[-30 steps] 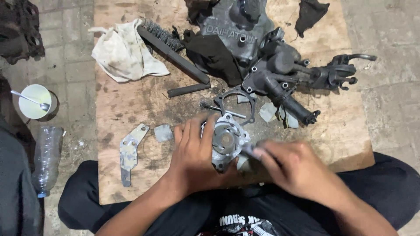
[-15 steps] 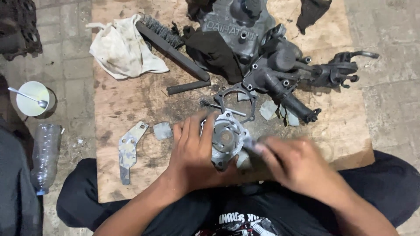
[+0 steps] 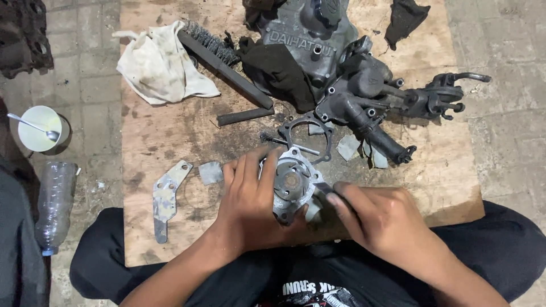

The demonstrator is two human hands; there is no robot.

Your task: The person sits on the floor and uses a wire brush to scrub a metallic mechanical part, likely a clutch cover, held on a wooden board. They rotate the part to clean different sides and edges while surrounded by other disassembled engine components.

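A round grey metal pump housing (image 3: 291,183) with a rusty hub lies on a worn wooden board (image 3: 170,131) across my lap. My left hand (image 3: 250,196) presses on its left side, fingers spread over the rim. My right hand (image 3: 378,219) pinches a small grey piece (image 3: 322,189), perhaps sandpaper, against the housing's right edge. Just beyond it lie a dark gasket (image 3: 307,135) and a thin bolt (image 3: 290,143).
A flat metal bracket (image 3: 166,196) lies left of my hand. Farther back are a dirty white rag (image 3: 162,62), a wire brush (image 3: 224,62), a dark engine cover (image 3: 301,40) and pipe casting (image 3: 375,96). A cup with spoon (image 3: 38,129) and plastic bottle (image 3: 52,204) stand on the paved floor.
My right hand has rubbed back and forth at the housing's right edge and is now sharper, closer to the part. My left hand has stayed in place.
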